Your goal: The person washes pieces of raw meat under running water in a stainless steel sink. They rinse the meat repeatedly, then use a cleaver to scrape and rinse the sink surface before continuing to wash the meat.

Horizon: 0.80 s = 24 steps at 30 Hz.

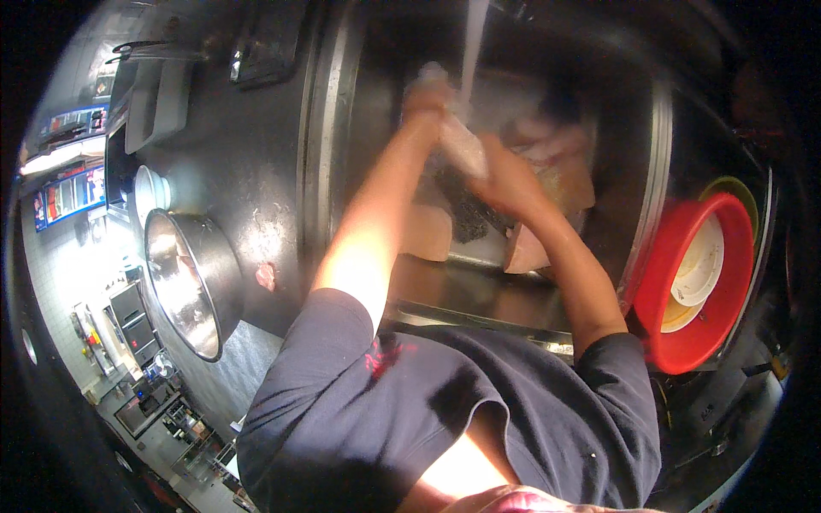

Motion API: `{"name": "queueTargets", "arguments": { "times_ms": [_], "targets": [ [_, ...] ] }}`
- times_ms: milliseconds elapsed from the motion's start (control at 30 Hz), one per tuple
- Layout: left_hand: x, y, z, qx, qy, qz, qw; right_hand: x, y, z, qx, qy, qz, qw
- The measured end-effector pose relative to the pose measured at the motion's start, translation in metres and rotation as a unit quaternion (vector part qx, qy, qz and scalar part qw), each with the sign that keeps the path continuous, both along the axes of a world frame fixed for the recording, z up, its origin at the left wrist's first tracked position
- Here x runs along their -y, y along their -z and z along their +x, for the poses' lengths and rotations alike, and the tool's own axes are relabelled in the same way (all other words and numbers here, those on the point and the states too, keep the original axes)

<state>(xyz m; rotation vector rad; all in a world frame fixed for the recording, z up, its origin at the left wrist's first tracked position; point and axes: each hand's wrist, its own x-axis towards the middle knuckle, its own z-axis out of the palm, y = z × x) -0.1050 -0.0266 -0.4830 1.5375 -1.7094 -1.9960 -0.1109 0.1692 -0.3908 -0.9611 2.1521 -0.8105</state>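
Both hands are over a metal sink [340, 83], near a stream of water [473, 58]. Between them is a pale, elongated piece [465, 147], blurred; it looks like meat or fish, but I cannot tell which. My left hand [428, 99] is closed around its upper part. My right hand [510, 176] grips its lower end, its fingers partly hidden. Below them in the sink lie a pale pinkish block [426, 234] at the left, another block [526, 250] under my right forearm, and larger pieces [571, 173] at the right. A dark, rough-textured patch [471, 224] shows between the blocks.
Left of the sink, a metal counter [250, 128] bears a deep steel bowl [224, 269] with a pale piece inside, a small pink scrap [266, 276], light bowls [154, 186] and a grey tray [167, 102]. At the right stands a red plastic basin [654, 301] holding white dishes [702, 276].
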Motion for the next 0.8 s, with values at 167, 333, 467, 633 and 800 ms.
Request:
{"name": "queueTargets", "arguments": {
  "times_ms": [167, 333, 467, 633, 800],
  "targets": [
    [0.001, -0.027, 0.025, -0.256, -0.120, 0.398, 0.873, 0.003, 0.011, -0.011, 0.304, 0.123, -0.211, 0.921],
    [-0.048, -0.029, 0.044, -0.257, -0.029, 0.270, 0.928, 0.021, 0.029, -0.022, 0.612, 0.125, -0.185, 0.759],
    [-0.033, -0.015, 0.033, -0.233, -0.095, 0.229, 0.940, 0.013, 0.031, -0.004, 0.676, 0.077, -0.153, 0.717],
    [-0.011, -0.013, 0.028, -0.266, -0.154, 0.261, 0.915, 0.003, 0.032, 0.008, 0.782, 0.083, -0.180, 0.591],
    [-0.035, -0.030, 0.050, -0.283, -0.041, 0.282, 0.916, 0.019, 0.045, -0.019, 0.878, -0.004, -0.243, 0.411]
  ]
}}
